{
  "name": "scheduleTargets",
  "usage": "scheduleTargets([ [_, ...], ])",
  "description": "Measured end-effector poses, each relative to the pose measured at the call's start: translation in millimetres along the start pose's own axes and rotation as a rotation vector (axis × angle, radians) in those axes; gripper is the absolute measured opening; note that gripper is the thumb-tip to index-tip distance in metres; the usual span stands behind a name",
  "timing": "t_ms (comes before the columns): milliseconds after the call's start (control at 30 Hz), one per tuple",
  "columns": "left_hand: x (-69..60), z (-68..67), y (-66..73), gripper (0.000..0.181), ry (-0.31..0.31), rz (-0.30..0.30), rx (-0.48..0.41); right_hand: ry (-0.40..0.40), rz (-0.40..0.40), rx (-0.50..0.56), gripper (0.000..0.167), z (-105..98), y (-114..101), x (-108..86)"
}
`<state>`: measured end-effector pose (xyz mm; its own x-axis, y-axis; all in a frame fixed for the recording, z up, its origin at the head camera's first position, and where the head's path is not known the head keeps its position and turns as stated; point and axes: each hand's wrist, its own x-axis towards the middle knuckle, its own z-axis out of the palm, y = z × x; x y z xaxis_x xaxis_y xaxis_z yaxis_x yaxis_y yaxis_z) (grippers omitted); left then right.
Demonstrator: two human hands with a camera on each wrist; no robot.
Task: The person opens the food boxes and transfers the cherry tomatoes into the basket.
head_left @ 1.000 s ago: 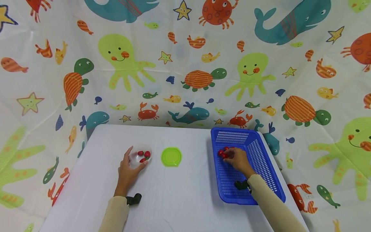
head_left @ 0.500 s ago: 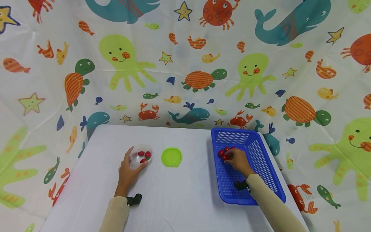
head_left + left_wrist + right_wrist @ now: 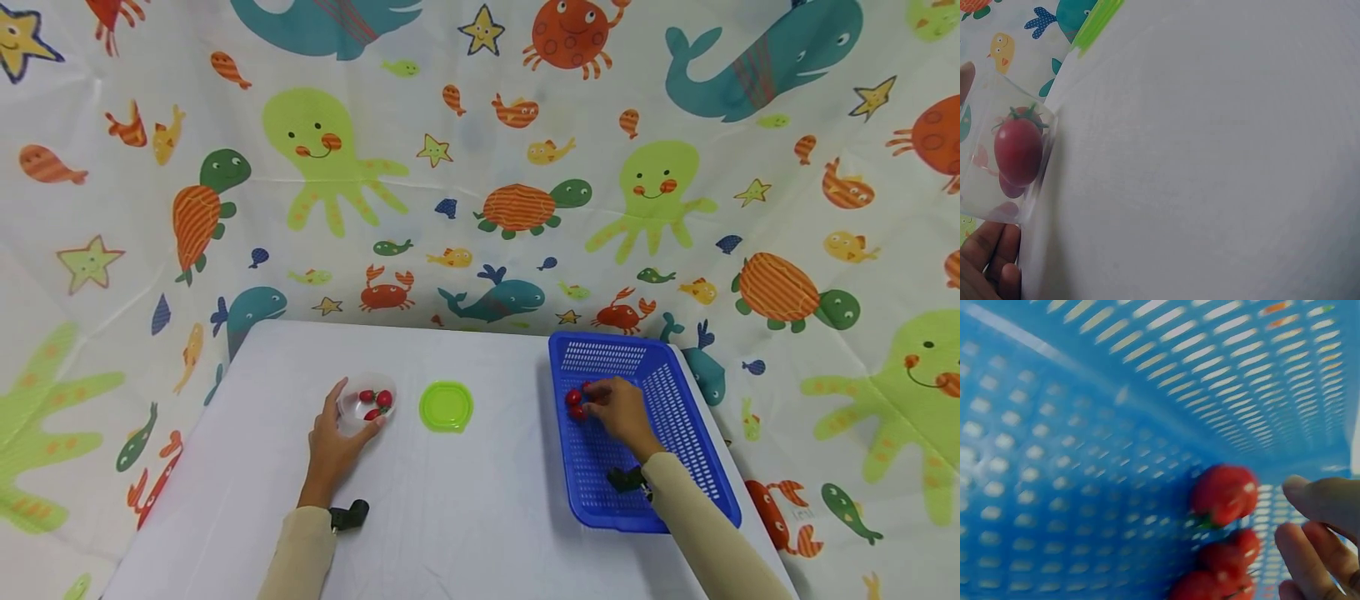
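On the left of the table, my left hand (image 3: 335, 446) curls thumb and fingers round a clear plastic container (image 3: 352, 423) that stands upright. Several red cherry tomatoes (image 3: 384, 398) lie inside it; the left wrist view shows one tomato (image 3: 1019, 152) with a green stem against the clear wall. My right hand (image 3: 622, 414) reaches into the blue basket (image 3: 600, 492), beside several loose tomatoes (image 3: 573, 397). In the right wrist view, thumb and fingers (image 3: 1300, 556) are spread apart and nothing shows between them. The hand partly covers the tomatoes in the head view.
A bright green lid (image 3: 446, 407) lies flat on the white table (image 3: 480, 500), between container and basket. The basket has raised, slotted walls. Behind the table hangs a sheet (image 3: 465, 275) printed with sea animals.
My right hand's fingertips have drawn slightly away from the nearest tomato, which sits a little farther left and toward the front of the basket. The left hand keeps its hold on the container.
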<state>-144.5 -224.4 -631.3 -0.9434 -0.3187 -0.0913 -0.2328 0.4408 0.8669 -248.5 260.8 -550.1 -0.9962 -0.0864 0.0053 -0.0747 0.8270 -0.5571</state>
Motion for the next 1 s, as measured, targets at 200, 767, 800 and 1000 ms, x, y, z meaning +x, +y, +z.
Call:
scheduleTargets([
  [200,-0.6,0.7,0.3,0.105,0.005,0.0,0.014,0.095,-0.052,0.046,0.025,-8.9,-20.6,0.0],
  [767,-1.1,-2.8,4.3,0.104,-0.006,0.009,0.001,0.164,-0.134,0.205,0.027,-10.8,-84.1,-5.9],
  [800,-1.2,-3.0,4.3,0.104,-0.006,0.007,0.0,0.166,-0.145,0.209,0.027,-10.0,-87.1,-6.4],
  [1000,-1.5,-3.2,5.2,0.103,-0.005,0.012,0.003,0.176,-0.228,0.25,0.024,-2.9,-100.5,-6.9],
])
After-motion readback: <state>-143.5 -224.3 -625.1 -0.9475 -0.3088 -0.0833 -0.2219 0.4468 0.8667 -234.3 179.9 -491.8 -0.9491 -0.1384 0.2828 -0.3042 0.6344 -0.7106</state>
